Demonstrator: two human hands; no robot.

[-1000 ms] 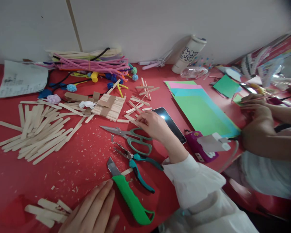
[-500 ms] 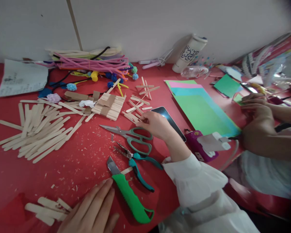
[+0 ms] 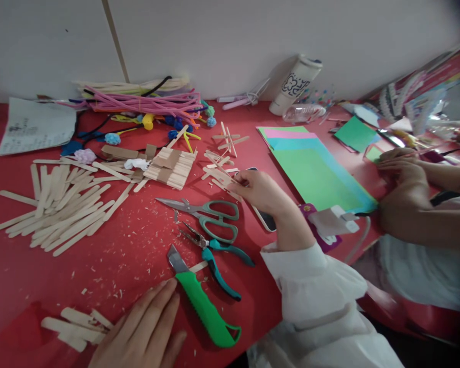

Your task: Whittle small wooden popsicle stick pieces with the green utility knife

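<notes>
My left hand (image 3: pixel 140 327) lies flat on the red table with its fingers stretched out, beside the green utility knife (image 3: pixel 205 306). Some short cut craft sticks (image 3: pixel 74 327) are at its left, partly under it. Farther up, my right hand (image 3: pixel 262 191) is closed in a pinch on a pale craft stick (image 3: pixel 220 177) at the edge of a small pile of stick pieces. A dark phone (image 3: pixel 266 219) is partly covered by that hand. Teal-handled pliers (image 3: pixel 214 250) and grey-green scissors (image 3: pixel 210 212) lie between my hands.
Loose craft sticks (image 3: pixel 69 204) are heaped at left, near a stick raft (image 3: pixel 172 168) with brown strips. Pipe cleaners (image 3: pixel 141 102) line the wall. Coloured paper (image 3: pixel 310 168), a tumbler (image 3: pixel 295 84) and a purple item (image 3: pixel 329 240) stand right, beside another person's hands (image 3: pixel 400 163).
My right hand has shifted slightly right, with the craft stick pieces at its fingertips moving and turning a little. My left hand stays flat in place. The view has shifted slightly.
</notes>
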